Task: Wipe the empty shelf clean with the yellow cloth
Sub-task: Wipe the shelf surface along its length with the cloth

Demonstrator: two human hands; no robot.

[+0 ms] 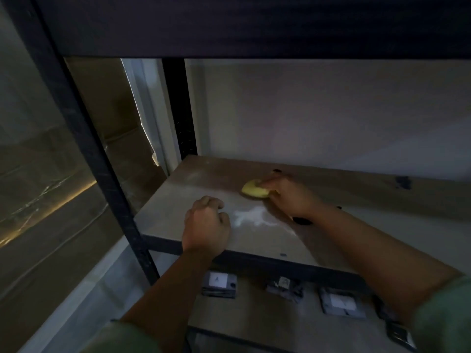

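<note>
the shelf [178,215] board looks like matt, smooth pressed wood, with a pale powdery smear [251,217] on it. its posts [84,138] look like dark painted metal, dull in finish. the yellow cloth [253,191] looks soft and matt, bunched up.

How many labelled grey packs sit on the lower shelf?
3 clearly: one left, one middle, one right. A darker item sits far right; the right forearm may hide more.
</note>
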